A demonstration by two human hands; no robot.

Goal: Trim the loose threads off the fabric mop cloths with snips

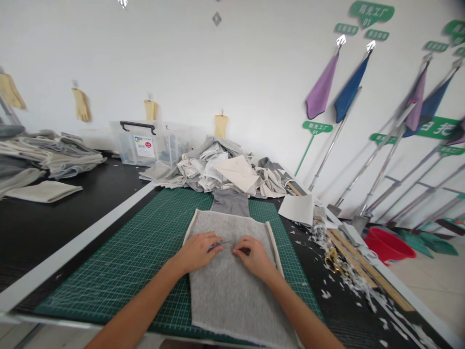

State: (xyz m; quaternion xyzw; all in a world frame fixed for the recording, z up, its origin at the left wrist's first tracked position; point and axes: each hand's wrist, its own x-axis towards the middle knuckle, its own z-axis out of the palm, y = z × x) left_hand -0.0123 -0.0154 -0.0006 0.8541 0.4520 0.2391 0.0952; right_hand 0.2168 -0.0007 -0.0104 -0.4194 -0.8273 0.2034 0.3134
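Close work on the grey cloth (240,291) appears in hand: the left hand's (199,252) grip is closed on a small metal-tipped tool (215,245), while the right hand's (254,257) fingers bunch nearby, whether pinching anything I cannot tell. The next move seems to call for steady, flat cloth. It lies on the green mat (119,271), long axis running away from the person; the tool sits crosswise, tip toward the right hand

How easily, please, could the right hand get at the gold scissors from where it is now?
Probably quite easily: the gold scissors lie to the right of the right hand, beyond the green mat, with white scraps around them but nothing visibly standing between.
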